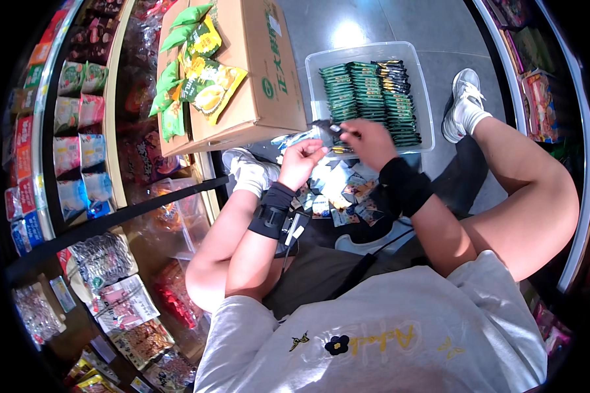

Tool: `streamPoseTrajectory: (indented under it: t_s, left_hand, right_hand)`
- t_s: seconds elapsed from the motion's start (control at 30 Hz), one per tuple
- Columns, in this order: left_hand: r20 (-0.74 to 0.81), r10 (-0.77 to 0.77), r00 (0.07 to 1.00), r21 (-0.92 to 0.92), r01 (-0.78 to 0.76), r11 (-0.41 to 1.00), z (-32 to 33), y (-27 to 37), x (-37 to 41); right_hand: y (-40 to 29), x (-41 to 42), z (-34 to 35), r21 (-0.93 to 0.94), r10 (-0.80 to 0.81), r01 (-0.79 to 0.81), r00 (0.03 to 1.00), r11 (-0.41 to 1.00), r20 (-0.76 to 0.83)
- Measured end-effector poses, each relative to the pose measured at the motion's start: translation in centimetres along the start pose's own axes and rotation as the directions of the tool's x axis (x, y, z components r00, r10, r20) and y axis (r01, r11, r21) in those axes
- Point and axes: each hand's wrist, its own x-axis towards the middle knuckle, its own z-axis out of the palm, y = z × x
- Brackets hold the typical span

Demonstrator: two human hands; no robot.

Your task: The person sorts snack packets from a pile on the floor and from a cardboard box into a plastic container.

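Note:
In front of me stands a clear plastic bin [424,105] with rows of green snack packets [346,93] on edge and some black-and-gold packets [396,77] at the far right. My right hand [371,145] is over the bin's near side, fingertips pinching a small dark packet [324,126]. Just left of it is my left hand [302,159], thumb and fingers drawn together; whether anything thin is between them is unclear. A black-and-gold packet [343,149] shows below the hands. Many small printed sachets [344,191] lie in a loose pile between my legs.
A cardboard carton [270,64] stands at the left with yellow snack bags [216,91] and green bags [172,123] on top. Stocked shelves [110,108] line the left, others [541,103] the right. A cable [391,241] runs across my lap.

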Motion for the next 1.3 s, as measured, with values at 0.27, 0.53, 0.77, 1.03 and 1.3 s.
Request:
streamPoseTrajectory:
  t_s: [0.27,0.53,0.77,1.03,1.3]
  left_hand:
    - [0.185,0.439,0.879,0.621,-0.451,0.642,1.9,-2.0,1.8]
    - [0.356,0.378,0.855,0.829,-0.475,0.293,3.0,-4.4,1.9]
    - [0.356,0.332,0.873,0.841,-0.455,0.294,2.8,-5.0,2.6]
    - [0.35,0.228,0.909,0.792,-0.417,0.445,2.6,-3.6,2.6]
    - [0.363,0.305,0.88,0.808,-0.461,0.367,2.7,-4.3,2.4]
  right_hand:
    - [1.4,1.2,-4.0,-0.611,0.222,-0.002,0.932,0.791,0.285]
    - [2.9,-0.1,-2.6,-0.593,0.224,-0.099,0.964,0.799,0.141]
    - [4.4,-0.5,-0.9,-0.633,0.236,-0.024,0.938,0.774,0.254]
    - [5.3,-1.2,3.1,-0.454,0.137,-0.04,0.974,0.89,0.182]
    - [5.8,-1.8,3.3,-0.541,0.178,0.016,0.935,0.841,0.305]
